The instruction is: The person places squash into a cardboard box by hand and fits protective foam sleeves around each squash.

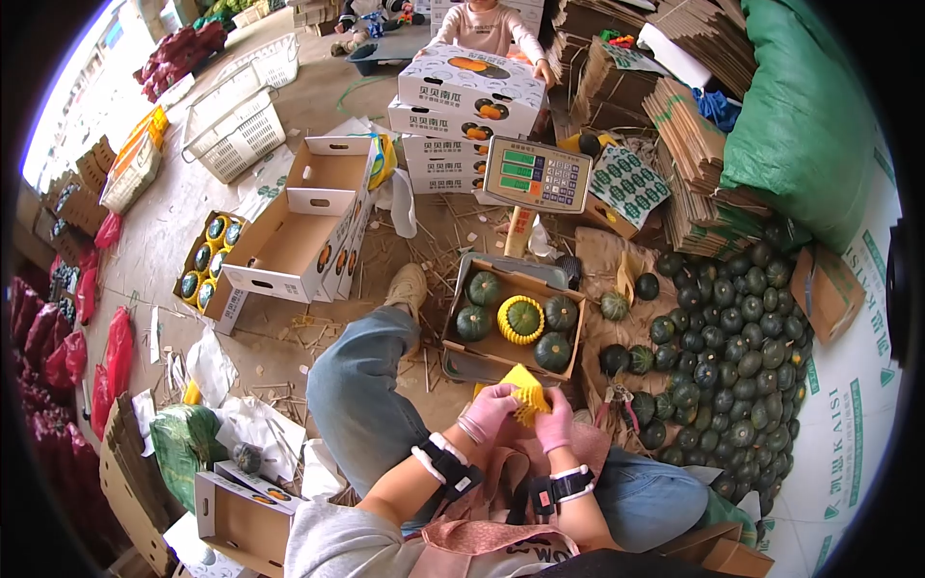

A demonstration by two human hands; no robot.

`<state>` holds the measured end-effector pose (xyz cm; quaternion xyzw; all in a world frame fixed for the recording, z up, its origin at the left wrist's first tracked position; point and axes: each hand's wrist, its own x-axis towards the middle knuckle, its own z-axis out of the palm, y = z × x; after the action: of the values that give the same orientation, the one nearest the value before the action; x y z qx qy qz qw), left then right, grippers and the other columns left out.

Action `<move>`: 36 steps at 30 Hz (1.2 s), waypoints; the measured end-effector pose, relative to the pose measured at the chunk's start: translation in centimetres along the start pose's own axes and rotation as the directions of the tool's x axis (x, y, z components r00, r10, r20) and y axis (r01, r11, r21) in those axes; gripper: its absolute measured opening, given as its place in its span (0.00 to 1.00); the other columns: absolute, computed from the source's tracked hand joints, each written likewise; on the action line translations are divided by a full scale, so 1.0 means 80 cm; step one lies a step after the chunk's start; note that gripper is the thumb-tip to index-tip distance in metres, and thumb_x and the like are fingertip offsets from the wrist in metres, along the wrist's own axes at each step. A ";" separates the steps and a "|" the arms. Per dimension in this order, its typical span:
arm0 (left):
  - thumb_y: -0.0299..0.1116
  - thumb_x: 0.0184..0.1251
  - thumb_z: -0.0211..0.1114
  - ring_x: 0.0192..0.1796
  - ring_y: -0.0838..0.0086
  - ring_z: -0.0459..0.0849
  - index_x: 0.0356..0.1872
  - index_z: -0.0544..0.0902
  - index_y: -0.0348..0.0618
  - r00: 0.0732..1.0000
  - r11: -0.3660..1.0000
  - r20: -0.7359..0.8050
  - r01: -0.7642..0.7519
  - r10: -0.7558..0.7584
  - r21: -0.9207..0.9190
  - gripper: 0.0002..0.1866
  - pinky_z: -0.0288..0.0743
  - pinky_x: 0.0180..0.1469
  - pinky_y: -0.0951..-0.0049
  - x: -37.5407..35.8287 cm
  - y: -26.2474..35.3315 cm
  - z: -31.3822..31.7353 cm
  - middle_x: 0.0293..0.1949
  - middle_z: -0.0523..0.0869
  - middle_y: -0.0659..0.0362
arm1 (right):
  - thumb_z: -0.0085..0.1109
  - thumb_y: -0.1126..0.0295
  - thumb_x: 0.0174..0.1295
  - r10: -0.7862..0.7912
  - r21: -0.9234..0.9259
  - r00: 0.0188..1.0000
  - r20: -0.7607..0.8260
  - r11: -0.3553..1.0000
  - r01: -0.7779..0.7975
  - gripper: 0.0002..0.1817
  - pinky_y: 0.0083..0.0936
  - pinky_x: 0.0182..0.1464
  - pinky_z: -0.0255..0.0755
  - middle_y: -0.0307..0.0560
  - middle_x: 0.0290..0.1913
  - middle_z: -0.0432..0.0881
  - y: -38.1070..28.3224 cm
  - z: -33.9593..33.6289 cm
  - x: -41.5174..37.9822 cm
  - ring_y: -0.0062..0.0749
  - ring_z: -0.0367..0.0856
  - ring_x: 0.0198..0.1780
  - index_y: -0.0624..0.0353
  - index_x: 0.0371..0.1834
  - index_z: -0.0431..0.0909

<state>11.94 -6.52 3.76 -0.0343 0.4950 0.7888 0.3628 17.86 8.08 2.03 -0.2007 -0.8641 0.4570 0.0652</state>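
Both my hands, in pink gloves, are closed on a yellow foam net sleeve (526,397) above my lap. My left hand (488,412) grips its left side, and my right hand (554,422) pinches the right side. Just beyond them, an open cardboard box (451,339) rests on a scale platform (460,368). Inside are several dark green pumpkins (473,324), and the middle pumpkin (523,319) wears a yellow foam net. The scale's display (538,175) stands on a post behind the box.
A large heap of green pumpkins (737,337) lies at right, with pruning shears (617,403) near its edge. Open white boxes (289,231) stand at left beside a box of netted pumpkins (207,258). Another person (489,27) is behind stacked printed cartons (469,87).
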 end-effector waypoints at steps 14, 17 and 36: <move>0.34 0.66 0.61 0.46 0.74 0.80 0.47 0.79 0.36 0.920 0.943 0.371 0.228 -0.128 -0.241 0.14 0.72 0.54 0.72 -0.018 0.044 0.008 0.43 0.83 0.60 | 0.57 0.82 0.48 0.095 0.728 0.754 0.650 0.208 -0.653 0.15 0.29 0.50 0.75 0.47 0.43 0.83 0.033 -0.052 -0.004 0.36 0.82 0.45 0.67 0.42 0.79; 0.36 0.67 0.60 0.42 0.79 0.78 0.43 0.79 0.36 0.941 1.000 0.338 0.028 -0.026 -0.001 0.13 0.72 0.50 0.76 -0.008 0.028 0.003 0.39 0.82 0.63 | 0.56 0.82 0.50 0.023 0.756 0.762 0.647 0.109 -0.646 0.15 0.26 0.50 0.74 0.46 0.43 0.82 0.008 -0.056 -0.003 0.35 0.81 0.45 0.67 0.43 0.79; 0.21 0.50 0.67 0.30 0.62 0.77 0.31 0.80 0.39 0.799 0.456 0.153 -0.476 0.581 0.752 0.07 0.73 0.35 0.71 -0.024 0.028 0.032 0.27 0.75 0.54 | 0.55 0.72 0.61 -0.041 0.820 0.915 0.402 0.461 -0.340 0.19 0.28 0.55 0.72 0.44 0.50 0.76 0.016 -0.003 -0.032 0.32 0.76 0.51 0.62 0.56 0.69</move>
<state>12.74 -6.05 7.56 0.2269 0.7851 0.5744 0.0469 20.66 7.85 1.30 -0.1263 -0.4812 0.8663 -0.0448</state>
